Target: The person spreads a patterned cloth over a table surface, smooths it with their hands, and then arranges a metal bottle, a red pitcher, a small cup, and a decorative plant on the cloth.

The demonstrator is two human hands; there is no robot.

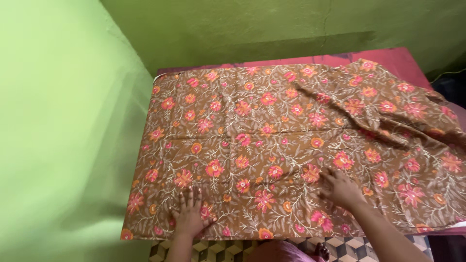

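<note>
1. Lay spread over a red table: a brown floral cloth, printed with pink and orange flowers, covering nearly the whole top and hanging slightly over the near edge.
2. Pressed flat on the cloth's near-left part: the left hand, fingers spread wide, holding nothing; seemingly pinning or smoothing the fabric.
3. Rested palm-down near the middle of the near edge: the right hand, fingers splayed, gripping nothing, apparently flattening the cloth.
4. Stayed rumpled at the far right, with folds and a raised ridge; lay smooth on the left.
5. Stood against green walls, with patterned floor tiles below the near edge.
</note>
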